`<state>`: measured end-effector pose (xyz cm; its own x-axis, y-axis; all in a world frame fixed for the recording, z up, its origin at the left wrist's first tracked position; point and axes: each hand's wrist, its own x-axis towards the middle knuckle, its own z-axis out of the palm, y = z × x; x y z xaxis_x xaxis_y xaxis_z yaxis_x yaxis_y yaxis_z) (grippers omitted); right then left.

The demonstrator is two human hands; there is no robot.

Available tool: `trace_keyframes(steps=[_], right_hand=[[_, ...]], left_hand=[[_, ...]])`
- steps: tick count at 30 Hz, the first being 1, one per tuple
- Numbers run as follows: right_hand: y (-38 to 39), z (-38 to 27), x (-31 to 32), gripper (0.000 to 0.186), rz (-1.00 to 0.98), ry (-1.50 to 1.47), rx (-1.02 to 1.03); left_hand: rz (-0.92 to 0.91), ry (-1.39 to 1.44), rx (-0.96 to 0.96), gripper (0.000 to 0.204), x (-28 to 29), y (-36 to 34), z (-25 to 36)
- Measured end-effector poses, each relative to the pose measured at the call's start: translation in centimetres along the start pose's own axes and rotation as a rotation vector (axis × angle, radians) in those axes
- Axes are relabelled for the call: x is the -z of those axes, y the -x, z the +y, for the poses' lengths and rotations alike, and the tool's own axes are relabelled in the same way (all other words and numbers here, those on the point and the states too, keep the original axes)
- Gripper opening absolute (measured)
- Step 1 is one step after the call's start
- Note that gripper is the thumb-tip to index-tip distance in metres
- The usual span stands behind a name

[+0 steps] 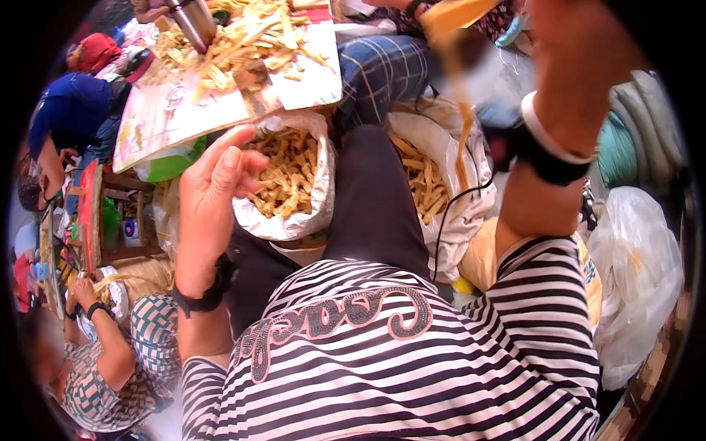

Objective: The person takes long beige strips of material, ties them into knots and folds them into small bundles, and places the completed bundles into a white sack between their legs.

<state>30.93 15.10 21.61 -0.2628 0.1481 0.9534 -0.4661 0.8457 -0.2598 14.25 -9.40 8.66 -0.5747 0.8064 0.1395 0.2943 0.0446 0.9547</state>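
Note:
My left hand (213,176) is raised over the left edge of an open white sack (321,180), fingers apart and bent, holding nothing I can see. Pale yellow, dried-looking stick pieces (283,176) fill that sack between my knees. High at the right, my right hand (573,62) is blurred and partly cut off by the frame. A long yellow strip (465,140) hangs from it, trailing down over a second white sack (441,121). More yellow sticks (421,180) lie inside this second sack, beside my right thigh.
Ahead stands a low table (165,121) heaped with yellow strips (257,37) and a steel flask (193,26). A person in plaid trousers (382,70) sits close opposite. Other people work at the left, one in patterned clothes (110,375). A clear plastic bag (636,283) lies right.

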Motion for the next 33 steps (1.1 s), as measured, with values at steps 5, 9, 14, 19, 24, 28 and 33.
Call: trace_keyframes(steps=[5,9,14,19,24,28,33], right_hand=[[8.1,0.4,-10.6,0.014,-0.496,-1.046,-0.992],[11.9,-0.4,-16.3,0.019,-0.328,-1.473,-1.508],[14.2,0.6,-20.1,0.019,-0.56,-0.914,-1.26],[14.9,2.3,-19.8,0.018,-0.703,-0.262,-0.621],[13.8,3.5,-19.3,0.015,-0.646,-0.399,-0.806],[15.8,5.2,-17.8,0.017,-0.337,-1.481,-1.477],[16.7,3.6,-17.1,0.036,-0.457,-0.463,-0.919]], left_hand=[[0.055,0.307,-0.16,0.057,-1.5,-1.1,0.6],[0.049,0.354,0.014,0.048,-0.7,-1.9,-0.9],[0.424,0.756,-0.024,0.035,0.6,-3.7,-1.5],[0.679,0.776,-0.162,0.032,3.9,-6.4,-1.8],[0.892,-0.162,-0.548,0.032,2.5,-7.8,-4.6],[0.61,-0.429,-0.626,0.034,2.0,-7.2,-5.6],[0.303,-0.16,-0.304,0.031,-3.1,-5.6,-5.8]])
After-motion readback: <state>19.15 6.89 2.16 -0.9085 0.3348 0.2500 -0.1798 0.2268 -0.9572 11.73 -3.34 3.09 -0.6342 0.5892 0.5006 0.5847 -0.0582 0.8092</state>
